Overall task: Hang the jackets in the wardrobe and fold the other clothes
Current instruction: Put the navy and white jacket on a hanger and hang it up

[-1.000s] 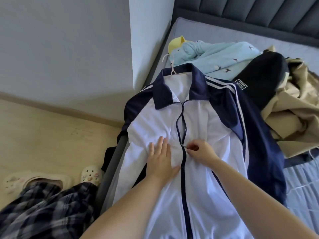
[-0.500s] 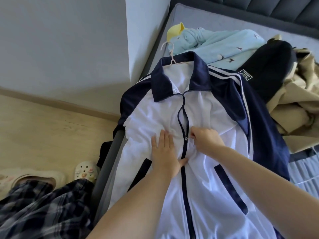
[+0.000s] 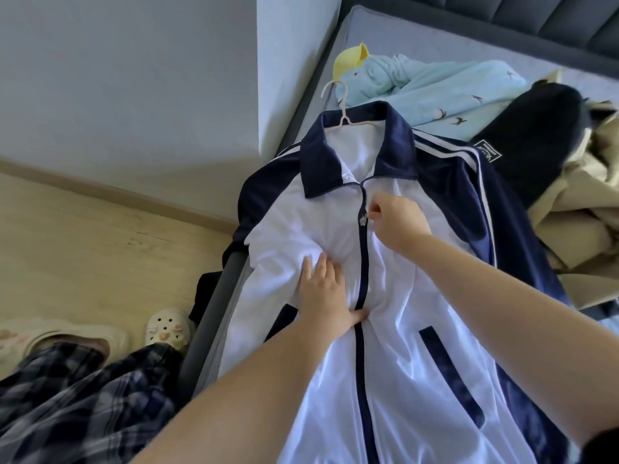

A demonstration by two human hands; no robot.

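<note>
Jacket (image 3: 412, 346) lies flat on the bed (image 3: 418, 38), front up, collar pointing to the headboard, hanger (image 3: 340, 105) already inside with its hook sticking out past the collar. Right hand (image 3: 395, 219) pinches the zipper pull (image 3: 363, 220), fingers curled tight on it; left hand (image 3: 326, 296) lies flat with fingers straight, pressing the white front just left of the zip to keep the cloth from riding up. Change over the last second: the pull has travelled from mid-chest up to just below the collar, left hand stayed about where it was. So the zip looks nearly closed, only a short open stretch left at the neck. That probably means this jacket is close to ready for lifting by the hook and going to the wardrobe, which is not in view. Light blue garment (image 3: 435, 85), black garment (image 3: 536, 135) and tan garment (image 3: 586, 229) sit piled beyond, touching the jacket's right sleeve, unfolded.
</note>
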